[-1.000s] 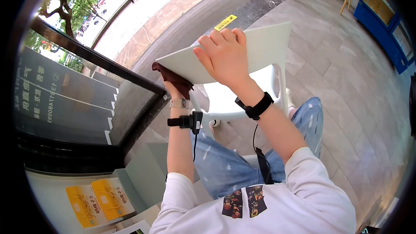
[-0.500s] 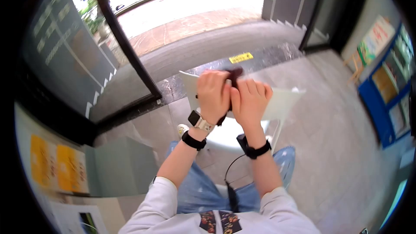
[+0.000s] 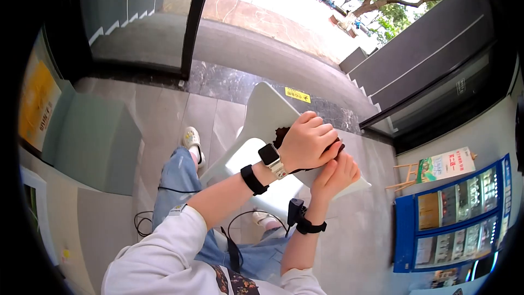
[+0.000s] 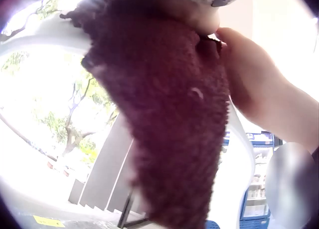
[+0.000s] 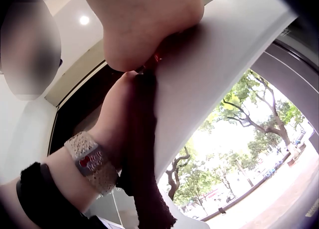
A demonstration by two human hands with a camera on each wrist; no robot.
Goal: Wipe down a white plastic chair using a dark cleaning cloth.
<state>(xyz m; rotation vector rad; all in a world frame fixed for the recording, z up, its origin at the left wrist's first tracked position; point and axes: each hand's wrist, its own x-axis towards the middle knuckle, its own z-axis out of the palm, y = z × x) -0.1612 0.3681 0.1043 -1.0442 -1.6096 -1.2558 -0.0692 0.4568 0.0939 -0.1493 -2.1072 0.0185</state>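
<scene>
A dark red cloth (image 3: pixel 281 135) lies against the back of a white chair (image 3: pixel 267 106), held by both hands at its upper edge. My left hand (image 3: pixel 307 143), with a watch at its wrist, grips the cloth. Beside it, my right hand (image 3: pixel 334 177) curls over the edge with cloth under its fingers; the two hands nearly touch. In the left wrist view the cloth (image 4: pixel 164 109) hangs down wide from the left hand, the right hand (image 4: pixel 249 64) next to it. The right wrist view has the cloth (image 5: pixel 144 159) hanging narrow below the hands. Most fingertips are hidden.
The person's legs (image 3: pixel 177 177) straddle the floor behind the chair. A glass door (image 3: pixel 143 27) stands at the left, a grey box (image 3: pixel 98 139) below it. A blue display cabinet (image 3: pixel 456 218) and a small sign easel (image 3: pixel 445 165) are at the right.
My left hand has come up from the chair back's left side and moved right along its edge with the cloth. My right hand has moved down to the right. The view has turned right.
</scene>
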